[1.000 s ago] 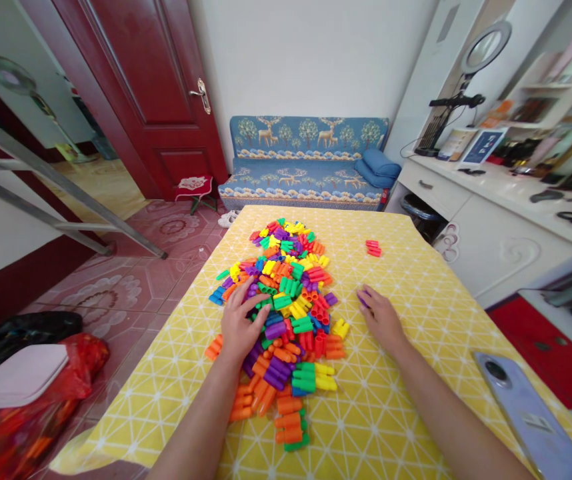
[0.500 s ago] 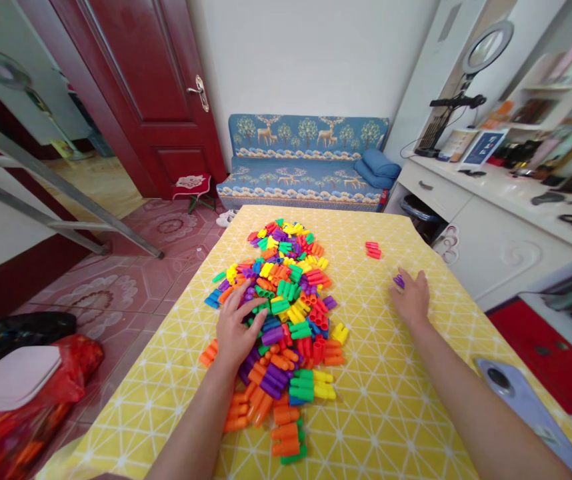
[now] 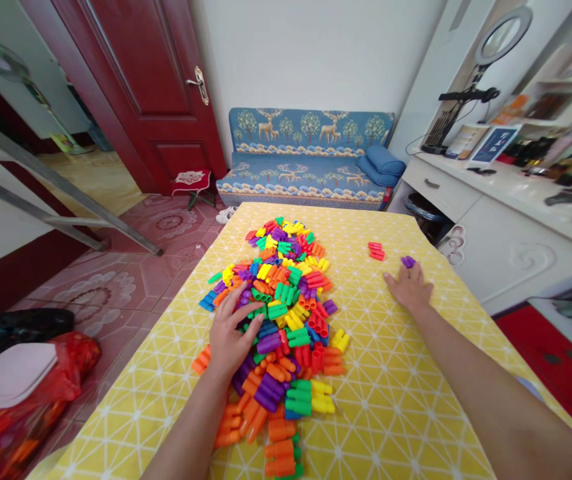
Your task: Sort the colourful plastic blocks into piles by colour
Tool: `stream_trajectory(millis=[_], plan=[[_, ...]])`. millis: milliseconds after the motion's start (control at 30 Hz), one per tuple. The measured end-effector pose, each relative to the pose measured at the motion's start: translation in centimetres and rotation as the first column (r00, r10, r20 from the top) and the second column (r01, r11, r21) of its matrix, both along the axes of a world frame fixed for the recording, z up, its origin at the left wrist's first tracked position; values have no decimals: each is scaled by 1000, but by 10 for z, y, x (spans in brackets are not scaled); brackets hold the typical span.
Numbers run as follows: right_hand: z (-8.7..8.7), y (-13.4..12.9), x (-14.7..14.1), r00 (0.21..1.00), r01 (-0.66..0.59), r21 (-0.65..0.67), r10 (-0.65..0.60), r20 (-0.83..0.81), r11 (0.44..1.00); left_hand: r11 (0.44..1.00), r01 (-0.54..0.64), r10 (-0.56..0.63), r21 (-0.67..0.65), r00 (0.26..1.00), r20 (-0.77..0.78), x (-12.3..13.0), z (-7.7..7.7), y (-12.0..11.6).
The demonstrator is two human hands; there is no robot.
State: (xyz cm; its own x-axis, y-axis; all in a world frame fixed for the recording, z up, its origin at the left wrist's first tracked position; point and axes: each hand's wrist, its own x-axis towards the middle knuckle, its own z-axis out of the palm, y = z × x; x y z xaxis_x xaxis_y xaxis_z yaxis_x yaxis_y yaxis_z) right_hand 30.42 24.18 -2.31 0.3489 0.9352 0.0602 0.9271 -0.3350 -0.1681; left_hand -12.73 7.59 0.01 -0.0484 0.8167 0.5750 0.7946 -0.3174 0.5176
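A long heap of plastic bullet-shaped building blocks (image 3: pixel 286 291) in red, orange, yellow, green, blue and purple lies on the table. Resting on its left side is my left hand (image 3: pixel 233 333), fingers apart, with no block visibly gripped. My right hand (image 3: pixel 411 288) lies palm down on the cloth, fingers spread. Just beyond its fingertips sits a purple block (image 3: pixel 408 261); whether the fingers touch it I cannot tell. To the left of that, some red blocks (image 3: pixel 377 251) lie side by side, apart from the heap.
A yellow patterned cloth (image 3: pixel 391 400) covers the table. Beyond stands a blue sofa (image 3: pixel 306 160). On the right is a white dresser (image 3: pixel 496 227) with a ring light (image 3: pixel 503 37). A metal ladder (image 3: pixel 66 217) and bags (image 3: pixel 73 363) are at the left.
My right hand has set the purple block down on the cloth near the red ones, and its fingers have spread. My left hand stays on the heap. The view has shifted slightly.
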Motion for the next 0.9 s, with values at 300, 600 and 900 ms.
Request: stream_trajectory(millis=[300,600,900], plan=[[0,48,17,998,-51,-74,53,31,996,1000,-18,18,-3,1000,-15,1,3,-1],[-5,46,16,993,-113,122,109,39,986,1000,-22,22,0,1000,-12,2,3,-2],[3,52,-13,988,-154,235,151,27,960,1000,-19,19,6,1000,-5,2,4,-1]])
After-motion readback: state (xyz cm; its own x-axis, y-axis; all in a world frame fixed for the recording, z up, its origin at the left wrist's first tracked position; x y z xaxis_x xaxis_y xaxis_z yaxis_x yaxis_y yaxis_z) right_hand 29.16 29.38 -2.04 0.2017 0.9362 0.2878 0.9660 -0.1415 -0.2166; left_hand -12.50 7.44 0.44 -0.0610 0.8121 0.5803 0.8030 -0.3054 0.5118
